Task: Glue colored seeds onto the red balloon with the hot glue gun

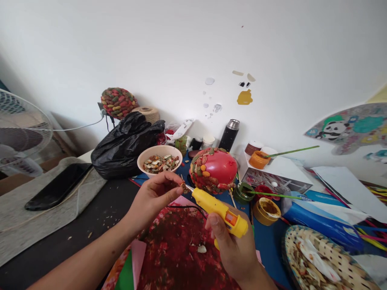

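Note:
My right hand [232,245] grips a yellow glue gun [219,209], its nozzle pointing up-left. My left hand [154,197] pinches a small seed [183,187] right at the nozzle tip. Just behind them stands a red balloon [215,169] partly covered with coloured seeds. A white bowl [159,159] of mixed seeds sits to the balloon's left, beyond my left hand. Under both hands lies a red-stained sheet [178,249].
A black plastic bag [123,147], a twine spool [148,114] and a seed-covered ball [117,101] stand at the back left. A phone [59,186] lies on grey cloth. Paint pots [266,210], a flask [229,135], a blue tube [320,221] and a woven basket [320,262] crowd the right. A fan [18,133] is at far left.

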The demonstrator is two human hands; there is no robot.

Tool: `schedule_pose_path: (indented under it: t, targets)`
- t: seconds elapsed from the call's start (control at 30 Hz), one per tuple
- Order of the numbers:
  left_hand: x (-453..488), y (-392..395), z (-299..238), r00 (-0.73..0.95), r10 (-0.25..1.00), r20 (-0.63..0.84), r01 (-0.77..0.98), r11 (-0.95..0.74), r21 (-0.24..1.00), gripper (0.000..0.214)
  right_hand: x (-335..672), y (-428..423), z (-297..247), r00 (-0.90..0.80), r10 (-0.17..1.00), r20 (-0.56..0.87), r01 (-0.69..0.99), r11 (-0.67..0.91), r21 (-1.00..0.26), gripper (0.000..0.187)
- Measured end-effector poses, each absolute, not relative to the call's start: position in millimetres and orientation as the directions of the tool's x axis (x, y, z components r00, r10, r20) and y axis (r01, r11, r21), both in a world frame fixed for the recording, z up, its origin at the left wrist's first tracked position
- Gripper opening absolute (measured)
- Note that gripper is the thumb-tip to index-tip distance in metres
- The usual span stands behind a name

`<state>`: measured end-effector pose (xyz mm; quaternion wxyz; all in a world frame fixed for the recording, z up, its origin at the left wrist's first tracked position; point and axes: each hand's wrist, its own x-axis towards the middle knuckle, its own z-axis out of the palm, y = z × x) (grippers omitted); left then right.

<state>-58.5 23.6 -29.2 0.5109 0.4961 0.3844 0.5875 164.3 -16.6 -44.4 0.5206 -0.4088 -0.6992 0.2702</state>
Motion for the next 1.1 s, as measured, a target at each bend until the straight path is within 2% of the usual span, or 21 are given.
schedule_pose_path:
  t: [0.4,1.1]
  targets:
    - [-57.6,22.7,-29.4,0.047,0.976,0.214,-0.237,-0.197,0.951,0.030,164.5,-16.8,-46.2,-0.127,0.865,0.485,0.270,0.501,-0.822,0.053]
    - [-56.9,21.9,-30.0,0.046,0.983,0.175,-0.242,-0.159,0.957,0.032,162.7,-16.5,-42.1,-0.142,0.820,0.554,0.299,0.569,-0.766,0.053]
